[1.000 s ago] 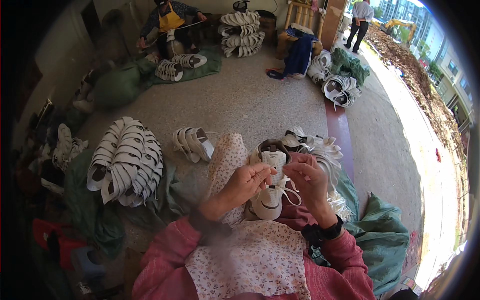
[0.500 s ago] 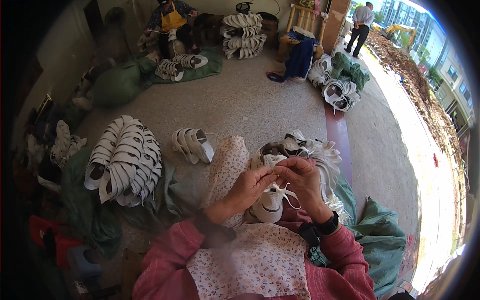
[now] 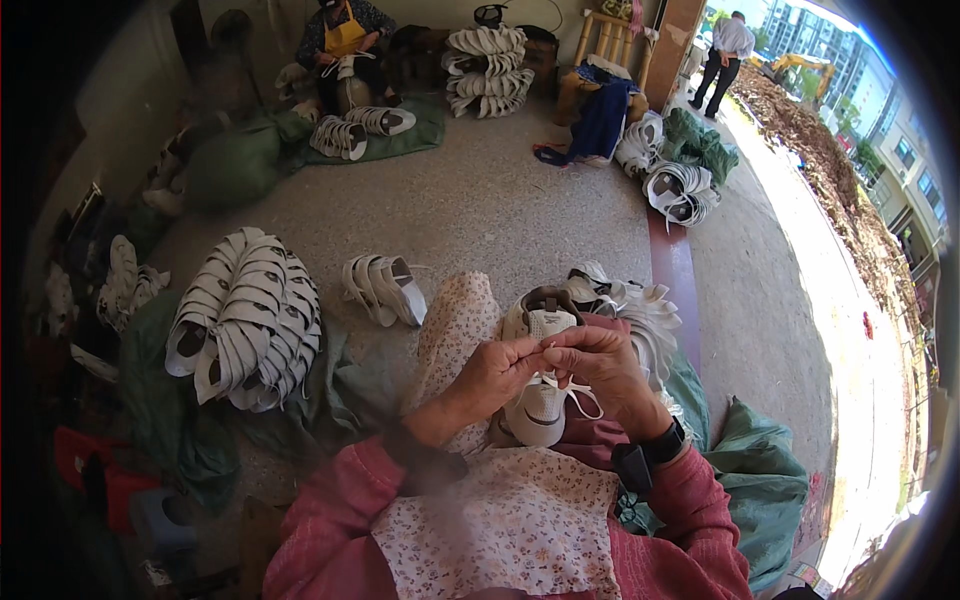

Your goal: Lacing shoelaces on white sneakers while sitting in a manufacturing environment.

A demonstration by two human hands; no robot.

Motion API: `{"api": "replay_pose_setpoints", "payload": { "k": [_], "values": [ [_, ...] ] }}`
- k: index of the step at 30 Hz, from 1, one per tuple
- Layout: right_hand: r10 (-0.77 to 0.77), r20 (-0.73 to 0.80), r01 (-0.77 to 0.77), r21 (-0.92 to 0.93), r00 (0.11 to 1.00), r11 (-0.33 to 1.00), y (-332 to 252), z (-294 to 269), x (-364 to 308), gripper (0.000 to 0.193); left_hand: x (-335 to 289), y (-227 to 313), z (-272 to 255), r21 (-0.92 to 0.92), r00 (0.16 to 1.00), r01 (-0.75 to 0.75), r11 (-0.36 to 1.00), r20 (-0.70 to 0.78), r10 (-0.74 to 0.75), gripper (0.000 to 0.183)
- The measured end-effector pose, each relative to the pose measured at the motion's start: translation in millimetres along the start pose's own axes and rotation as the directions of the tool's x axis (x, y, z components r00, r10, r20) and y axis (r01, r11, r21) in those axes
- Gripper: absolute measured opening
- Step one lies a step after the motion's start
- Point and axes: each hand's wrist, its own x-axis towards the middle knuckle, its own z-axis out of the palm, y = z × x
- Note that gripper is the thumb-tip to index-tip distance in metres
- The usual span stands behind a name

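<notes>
A white and grey sneaker (image 3: 537,424) rests on my lap, its toe toward me and its dark-lined opening away. White shoelace (image 3: 585,396) loops out of its lower eyelets, on the right side. Above the shoe's tongue my left hand (image 3: 490,378) and my right hand (image 3: 603,366) meet, both closed in a pinch. Between the fingertips shows a small pale bit of shoelace; the fingers hide most of it. A floral apron (image 3: 500,520) covers my lap.
Nested stacks of white shoe uppers (image 3: 250,315) lie on green cloth at left; a smaller set (image 3: 385,288) sits ahead. More uppers (image 3: 650,325) and green sacking (image 3: 755,480) are at my right. A co-worker (image 3: 345,40) sits at the back; another person (image 3: 725,60) stands outside.
My right hand has turned and lowered slightly, its fingers now curled closer to my left fingertips. The shoe stays in place. The co-worker at the back has raised white laces.
</notes>
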Motion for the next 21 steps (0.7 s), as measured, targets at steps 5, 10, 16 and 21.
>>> {"api": "replay_pose_setpoints", "payload": {
  "k": [5, 10, 16, 21],
  "values": [
    [-0.104, -0.049, 0.098, -0.112, 0.993, 0.989, 4, 6, 1, 0.014, 4, 0, 1, 0.132, 0.995, -0.028, 0.991, -0.088, 0.039, 0.020],
    [-0.130, -0.179, 0.110, -0.117, 0.975, 0.987, -45, -3, 4, 0.021, -8, 3, 8, 0.499, 0.801, -0.578, 0.646, 0.194, 0.566, 0.025],
    [0.022, -0.152, -0.039, -0.106, 0.988, 0.994, -91, -2, 0, 0.023, -19, -55, 41, 0.436, 0.690, -0.689, 0.579, 0.638, 0.342, 0.051],
    [-0.309, -0.252, 0.171, -0.453, 0.917, 0.875, -230, -35, 9, 0.023, -10, -48, 29, 0.406, 0.682, -0.597, 0.692, 0.711, 0.171, 0.060]
  ]
}}
